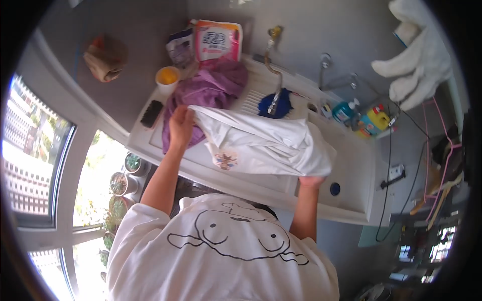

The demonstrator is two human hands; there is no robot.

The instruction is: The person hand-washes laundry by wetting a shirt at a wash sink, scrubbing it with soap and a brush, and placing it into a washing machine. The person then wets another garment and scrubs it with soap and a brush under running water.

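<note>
A white cloth (pixel 266 143) with a small printed figure is stretched between my two hands above the sink counter. My left hand (pixel 181 125) is closed on its upper left corner. At the lower right edge, my right hand (pixel 312 181) holds the cloth, with most of its fingers hidden beneath the fabric. Behind my left hand, a purple cloth (pixel 213 85) lies crumpled on the counter, partly over the ribbed washing area. A dark brush (pixel 151 114) rests to the left of my left hand.
A white cup (pixel 167 79) and a detergent bag (pixel 218 41) stand at the back left. A hose hangs from the tap (pixel 274 32) over a blue item (pixel 276 103). Bottles (pixel 372 120) stand back right; pink hangers (pixel 452 145) hang at right. Potted plants (pixel 120 183) line the window.
</note>
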